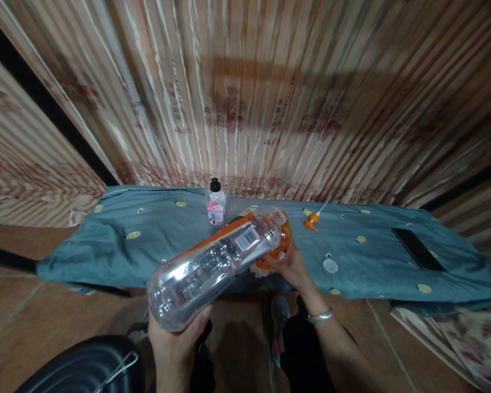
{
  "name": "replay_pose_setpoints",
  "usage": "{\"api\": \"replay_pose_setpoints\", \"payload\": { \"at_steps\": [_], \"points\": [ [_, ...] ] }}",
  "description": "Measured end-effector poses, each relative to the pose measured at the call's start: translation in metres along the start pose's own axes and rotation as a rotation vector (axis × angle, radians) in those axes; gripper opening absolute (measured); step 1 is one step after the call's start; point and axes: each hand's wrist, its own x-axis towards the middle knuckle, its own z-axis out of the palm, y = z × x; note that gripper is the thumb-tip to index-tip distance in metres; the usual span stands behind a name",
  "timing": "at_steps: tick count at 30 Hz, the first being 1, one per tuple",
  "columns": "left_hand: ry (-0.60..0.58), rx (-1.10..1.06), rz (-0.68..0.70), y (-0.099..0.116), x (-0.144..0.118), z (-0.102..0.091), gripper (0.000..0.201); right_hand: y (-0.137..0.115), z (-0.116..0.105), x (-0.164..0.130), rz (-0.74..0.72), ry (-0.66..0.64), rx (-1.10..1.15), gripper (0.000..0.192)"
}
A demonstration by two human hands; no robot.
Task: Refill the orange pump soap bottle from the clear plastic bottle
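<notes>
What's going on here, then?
Someone's left hand holds a large clear bottle tilted, its neck at an orange container gripped by the right hand. Whether anything is flowing, I can't tell. On the patterned cloth, an orange pump lies to the right, a small black-capped bottle stands further back, and a dark phone lies farthest right.

Of 2 bottles, a large clear bottle [213, 273] with 1 barcode slants sideways, base nearest the viewer and neck pointing away rightward, partly hiding a smaller orange bottle [286, 233]; whether they touch is unclear.
</notes>
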Motion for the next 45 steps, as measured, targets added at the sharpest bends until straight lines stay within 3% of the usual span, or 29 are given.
{"api": "replay_pose_setpoints", "payload": {
  "at_steps": [6,17,22,27,36,45],
  "points": [
    [-0.048,0.038,0.011,-0.003,0.006,-0.005,0.078,0.000,0.000,0.000,-0.006,0.001,0.032,0.077],
    [0.015,0.038,0.004,0.006,-0.001,0.002,0.068,0.000,0.000,0.001,0.002,-0.008,0.038,0.082],
    [-0.023,0.019,0.025,0.004,0.000,0.001,0.074,0.000,0.001,0.001,-0.001,0.001,0.017,0.078],
    [0.011,0.005,-0.002,0.006,-0.003,0.004,0.076,0.002,0.001,0.002,0.015,0.016,0.012,0.078],
    [-0.044,-0.016,0.036,-0.010,0.008,-0.010,0.075,-0.004,0.000,0.001,0.020,0.009,0.030,0.086],
    [-0.033,0.039,0.001,-0.009,0.006,-0.011,0.079,-0.004,0.000,0.000,0.013,0.012,0.004,0.080]
  ]
}}
